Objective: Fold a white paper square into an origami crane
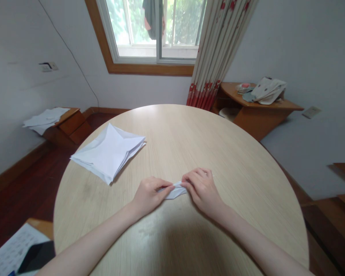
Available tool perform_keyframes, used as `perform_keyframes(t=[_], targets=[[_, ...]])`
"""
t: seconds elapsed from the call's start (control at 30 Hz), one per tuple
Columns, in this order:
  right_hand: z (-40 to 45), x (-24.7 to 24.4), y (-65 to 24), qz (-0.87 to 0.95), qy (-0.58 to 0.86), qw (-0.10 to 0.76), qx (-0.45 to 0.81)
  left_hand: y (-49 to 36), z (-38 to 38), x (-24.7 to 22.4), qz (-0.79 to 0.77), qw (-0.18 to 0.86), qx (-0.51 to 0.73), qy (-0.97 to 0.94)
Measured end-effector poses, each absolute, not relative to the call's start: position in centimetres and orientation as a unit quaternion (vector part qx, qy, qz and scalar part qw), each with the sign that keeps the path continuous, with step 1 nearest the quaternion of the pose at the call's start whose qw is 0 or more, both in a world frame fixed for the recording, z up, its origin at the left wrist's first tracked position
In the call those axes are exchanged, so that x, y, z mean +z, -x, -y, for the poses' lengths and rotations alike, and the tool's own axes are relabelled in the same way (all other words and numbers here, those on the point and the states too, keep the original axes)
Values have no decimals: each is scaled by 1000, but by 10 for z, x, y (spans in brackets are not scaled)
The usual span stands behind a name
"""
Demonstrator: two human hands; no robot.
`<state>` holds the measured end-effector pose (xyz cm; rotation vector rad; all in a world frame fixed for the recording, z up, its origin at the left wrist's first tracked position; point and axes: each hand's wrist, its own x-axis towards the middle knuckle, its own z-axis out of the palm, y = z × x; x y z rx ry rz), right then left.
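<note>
A small piece of folded white paper [176, 193] lies near the middle of the round table, between my two hands. My left hand [151, 192] pinches its left end, thumb and index finger pressed together on the fold. At the other end, my right hand [200, 188] grips the paper with thumb and curled fingers. Both ends of the paper are partly hidden under the fingers. To the left of my hands sits a stack of white paper sheets [110, 151], with creased, uneven edges.
The round wooden table [232, 161] fills the foreground. More papers [47, 118] rest on a small cabinet [71, 124] at far left. A dark phone [37, 257] lies on a printed sheet at lower left. A bag [268, 91] stands on a corner desk [287, 105] behind right.
</note>
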<state>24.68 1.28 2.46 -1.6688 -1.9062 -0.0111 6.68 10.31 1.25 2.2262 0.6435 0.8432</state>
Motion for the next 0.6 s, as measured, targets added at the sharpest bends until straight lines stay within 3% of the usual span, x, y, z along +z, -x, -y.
perform_keyframes(t=[0.47, 0.6], targets=[[-11, 29, -245, 731, 612, 300, -27, -71, -97, 30, -312, 498, 235, -775], [-9, 29, -242, 669, 648, 355, -83, -72, -98, 28, -334, 527, 259, -737]])
